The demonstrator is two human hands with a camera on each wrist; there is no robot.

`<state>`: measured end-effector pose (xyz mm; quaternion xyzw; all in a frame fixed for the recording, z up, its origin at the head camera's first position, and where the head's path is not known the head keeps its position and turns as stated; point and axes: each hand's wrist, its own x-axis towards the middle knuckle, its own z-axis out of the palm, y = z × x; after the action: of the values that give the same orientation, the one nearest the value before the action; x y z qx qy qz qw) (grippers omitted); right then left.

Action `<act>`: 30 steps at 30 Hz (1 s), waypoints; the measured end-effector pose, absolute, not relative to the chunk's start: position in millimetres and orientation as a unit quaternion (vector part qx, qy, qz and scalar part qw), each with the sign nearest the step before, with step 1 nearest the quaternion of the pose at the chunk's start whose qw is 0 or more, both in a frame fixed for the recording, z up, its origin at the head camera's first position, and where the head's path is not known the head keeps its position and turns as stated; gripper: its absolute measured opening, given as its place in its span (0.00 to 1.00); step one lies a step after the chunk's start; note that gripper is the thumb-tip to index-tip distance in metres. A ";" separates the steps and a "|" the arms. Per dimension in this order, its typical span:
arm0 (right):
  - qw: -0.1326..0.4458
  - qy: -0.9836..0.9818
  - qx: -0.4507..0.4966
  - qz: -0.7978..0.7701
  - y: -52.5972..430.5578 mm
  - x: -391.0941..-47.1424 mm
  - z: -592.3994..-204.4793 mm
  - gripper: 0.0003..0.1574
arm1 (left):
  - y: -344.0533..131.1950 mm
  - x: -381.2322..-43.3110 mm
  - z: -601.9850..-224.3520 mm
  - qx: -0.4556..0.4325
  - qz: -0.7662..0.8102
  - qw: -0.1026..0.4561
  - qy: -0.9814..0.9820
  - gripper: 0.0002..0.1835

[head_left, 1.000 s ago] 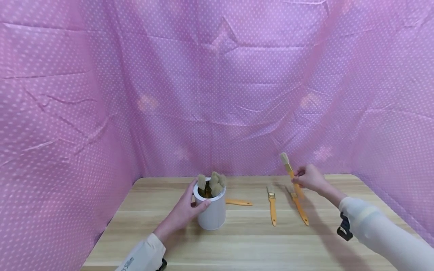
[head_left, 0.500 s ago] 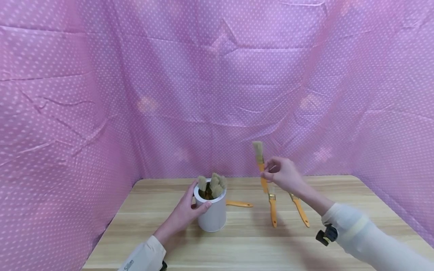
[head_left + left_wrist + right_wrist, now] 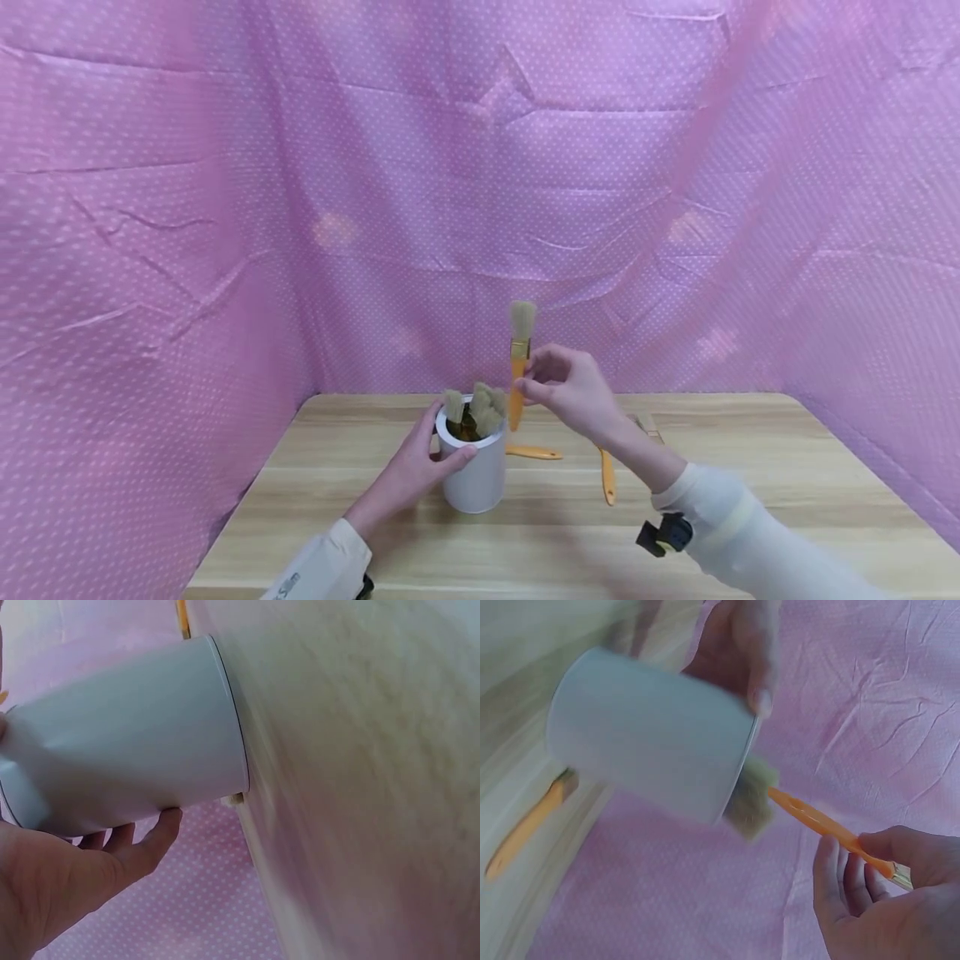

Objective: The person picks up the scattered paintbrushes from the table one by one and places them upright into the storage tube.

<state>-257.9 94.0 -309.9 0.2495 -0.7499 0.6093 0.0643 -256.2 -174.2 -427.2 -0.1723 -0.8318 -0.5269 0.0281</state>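
A white can (image 3: 474, 487) stands on the wooden table, with several paintbrushes inside, their pale bristles (image 3: 486, 410) upward. My left hand (image 3: 411, 468) grips it near the rim, thumb in front and fingers round the far side. In the left wrist view the same hand (image 3: 82, 877) curves along the wall of the can (image 3: 135, 742). My right hand (image 3: 572, 387) pinches another paintbrush (image 3: 519, 354) by its orange handle, bristles up, just right of the can. From the right wrist, the lower end of its handle (image 3: 806, 814) points at the bristles (image 3: 751, 799) in the opening.
Behind the can lies a loose paintbrush (image 3: 536, 452), only its handle showing. A second loose brush (image 3: 607, 479) and a third loose brush (image 3: 647, 425) lie to the right, partly hidden by my right arm. Pink dotted cloth (image 3: 480, 208) hangs round the table (image 3: 315, 542).
My right hand has carried its paintbrush left from above the loose brushes to beside the can, turning it more upright. My left hand has kept its hold on the can.
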 end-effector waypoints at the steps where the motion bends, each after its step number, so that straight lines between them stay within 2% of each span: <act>1: 0.069 -0.745 0.249 0.615 90.5 -256.1 -311.6 0.11 | -173.2 -255.6 -426.7 -0.172 -0.527 0.028 -0.832 0.58; 13: 0.152 -0.762 0.306 0.550 59.6 -244.2 -344.4 0.11 | -166.0 -246.6 -427.2 -0.157 -0.526 0.036 -0.835 0.59; 21: 0.155 -0.765 0.328 0.532 53.0 -242.1 -356.4 0.12 | -165.6 -245.4 -427.7 -0.162 -0.535 0.037 -0.828 0.56; 30: 0.153 -0.775 0.328 0.518 55.9 -241.8 -351.9 0.13 | -163.6 -248.5 -427.4 -0.160 -0.532 0.045 -0.830 0.55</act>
<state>-241.8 55.9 -351.9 0.3280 -0.7747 0.5183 0.1534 -248.5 -163.6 -427.4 -0.1602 -0.8301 -0.5323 0.0445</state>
